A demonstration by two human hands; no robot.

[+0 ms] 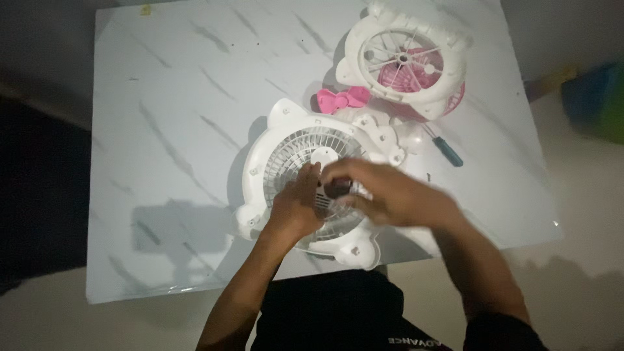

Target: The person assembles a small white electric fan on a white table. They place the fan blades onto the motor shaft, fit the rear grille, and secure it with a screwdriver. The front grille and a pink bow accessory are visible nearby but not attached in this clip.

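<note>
The fingers of the right hand point(383, 192) are curled round a small dark handle point(339, 188), gripping it over the middle of a white fan grille point(286, 146). The picture is blurred there, so what sort of tool the handle belongs to cannot be told. The fingers of the left hand point(296, 201) are bent and pressed down on the grille's ribs just beside the handle, steadying the part rather than closing round anything. Both hands meet over the grille's hub, touching or nearly so.

The grille is a round white plastic shell with small ears on its rim, lying flat on the near half of the bench point(162, 130), which has a pale marbled top.

Just beyond the grille lies a pink bow point(343, 99), close to its far rim. Further back and to the right sits the other half of the fan, a white housing point(406, 62) with open spokes; inside it, seen through the spokes, are pink blades point(409, 75). A screwdriver with a blue handle point(445, 149) lies on the bench to the right, between the housing and the right forearm, apart from both hands.
</note>
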